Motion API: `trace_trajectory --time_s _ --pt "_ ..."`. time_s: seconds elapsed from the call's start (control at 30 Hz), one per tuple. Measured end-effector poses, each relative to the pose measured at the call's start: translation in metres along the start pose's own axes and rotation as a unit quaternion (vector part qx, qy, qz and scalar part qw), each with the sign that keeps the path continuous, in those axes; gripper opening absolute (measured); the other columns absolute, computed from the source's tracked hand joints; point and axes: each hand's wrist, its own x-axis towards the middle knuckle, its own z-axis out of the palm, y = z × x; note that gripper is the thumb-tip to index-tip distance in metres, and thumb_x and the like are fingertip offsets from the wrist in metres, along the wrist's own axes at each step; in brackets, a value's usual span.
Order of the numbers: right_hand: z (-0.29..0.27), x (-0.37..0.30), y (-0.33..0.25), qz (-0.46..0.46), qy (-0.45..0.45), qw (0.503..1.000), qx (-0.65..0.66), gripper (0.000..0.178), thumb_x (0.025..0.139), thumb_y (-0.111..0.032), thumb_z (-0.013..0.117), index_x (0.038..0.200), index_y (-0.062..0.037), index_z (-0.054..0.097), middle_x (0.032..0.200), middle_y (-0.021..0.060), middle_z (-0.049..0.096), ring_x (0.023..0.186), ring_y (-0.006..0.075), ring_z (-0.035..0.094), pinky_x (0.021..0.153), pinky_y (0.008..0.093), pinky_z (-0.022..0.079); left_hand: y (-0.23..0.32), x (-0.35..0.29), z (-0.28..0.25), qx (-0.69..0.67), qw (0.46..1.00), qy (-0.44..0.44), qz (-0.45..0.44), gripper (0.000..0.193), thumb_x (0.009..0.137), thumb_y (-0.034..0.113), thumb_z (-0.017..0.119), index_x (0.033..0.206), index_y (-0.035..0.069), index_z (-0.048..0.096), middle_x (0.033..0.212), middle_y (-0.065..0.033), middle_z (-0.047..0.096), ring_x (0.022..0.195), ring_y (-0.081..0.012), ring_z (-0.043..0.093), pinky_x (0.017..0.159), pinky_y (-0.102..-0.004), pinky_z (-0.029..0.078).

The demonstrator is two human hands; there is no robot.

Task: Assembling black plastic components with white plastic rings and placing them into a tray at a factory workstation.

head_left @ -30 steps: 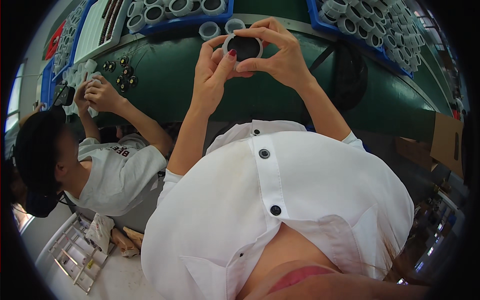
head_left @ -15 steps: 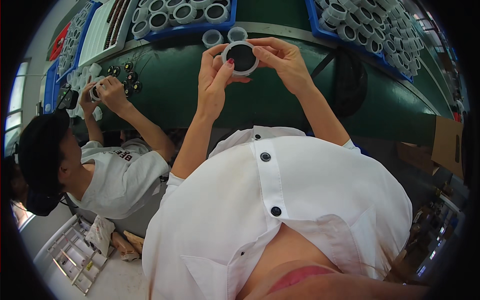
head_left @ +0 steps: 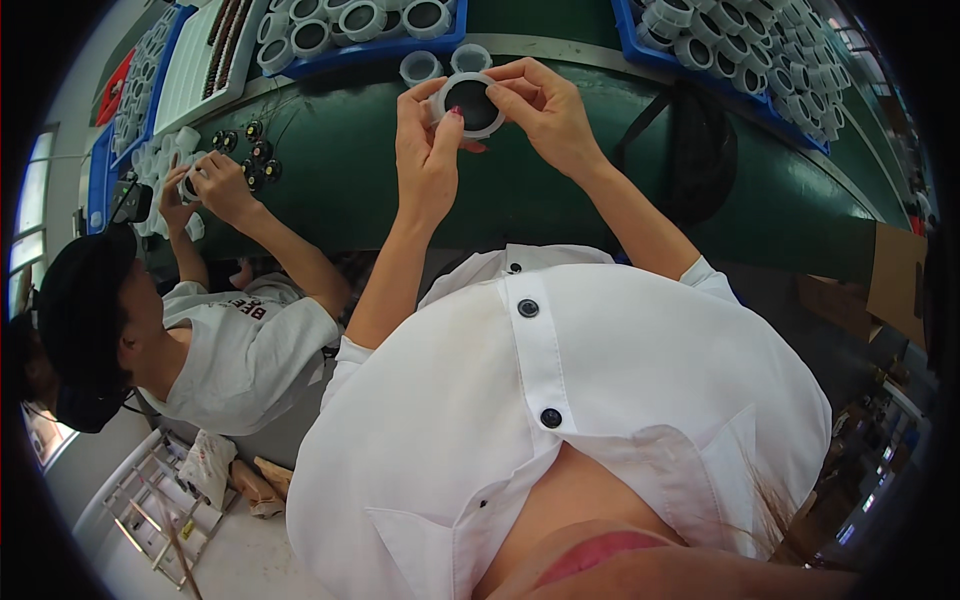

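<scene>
Between my two hands, over the green work table [head_left: 520, 205], is a round white plastic housing [head_left: 488, 130] with a black disc face [head_left: 475, 105]. My left hand [head_left: 428, 140] is closed on its left side, the thumb lying against the black face. Fingers of my right hand [head_left: 545, 110] pinch the upper right rim. The housing's underside is hidden by my fingers. Just beyond it stand two translucent white cups [head_left: 420, 68], [head_left: 470, 58] side by side on the table.
Blue trays [head_left: 375, 52] [head_left: 690, 75] of similar white housings stand at the back. A black bag [head_left: 695, 160] lies on the right. At left, a co-worker [head_left: 230, 340] handles a white part near small black round pieces [head_left: 262, 152]. A cardboard box [head_left: 895, 280] is far right.
Both my hands, with the housing, have shifted slightly left and away from me. The grip looks the same.
</scene>
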Motion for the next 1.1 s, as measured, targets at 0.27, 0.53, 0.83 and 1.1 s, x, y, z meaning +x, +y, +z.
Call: trace_trajectory --time_s 0.27,0.53,0.83,1.1 --pt "-0.002 -0.001 0.001 0.027 -0.061 0.991 0.116 0.045 0.081 0.001 0.072 0.122 0.0030 0.053 0.113 0.0114 0.063 0.106 0.0166 0.062 0.093 0.0314 0.051 -0.011 0.001 0.001 -0.020 1.000 0.020 -0.001 0.045 0.089 0.002 0.059 0.130 0.001 0.040 0.112 -0.0139 0.058 0.095 -0.0174 0.062 0.072 -0.0268 0.057" --pt "0.011 0.032 -0.021 -0.121 -0.146 0.945 -0.268 0.064 0.076 -0.030 0.080 0.126 -0.0015 0.053 0.120 0.0143 0.058 0.115 0.0302 0.056 0.095 0.0387 0.047 -0.018 0.009 -0.030 -0.059 0.995 0.070 -0.034 0.048 0.089 0.004 0.058 0.133 0.001 0.037 0.115 -0.0154 0.058 0.099 -0.0195 0.062 0.080 -0.0312 0.055" --pt "0.036 0.295 0.037 -0.164 -0.117 0.926 -0.320 0.064 0.066 -0.041 0.085 0.112 -0.0017 0.066 0.093 0.0093 0.064 0.084 0.0174 0.060 0.075 0.0299 0.049 -0.111 -0.007 -0.100 0.404 0.886 0.227 0.014 0.054 0.089 0.018 0.064 0.136 -0.001 0.043 0.131 -0.0242 0.046 0.123 -0.0387 0.046 0.101 -0.0476 0.039" --pt "0.074 0.488 0.112 -0.185 0.053 0.909 -0.370 0.067 0.061 -0.051 0.082 0.102 0.0004 0.067 0.094 0.0165 0.070 0.091 0.0321 0.067 0.083 0.0407 0.052 -0.159 -0.030 -0.102 0.620 0.764 0.175 -0.019 0.047 0.088 0.023 0.063 0.128 0.002 0.052 0.140 -0.0252 0.039 0.135 -0.0436 0.030 0.112 -0.0555 0.024"
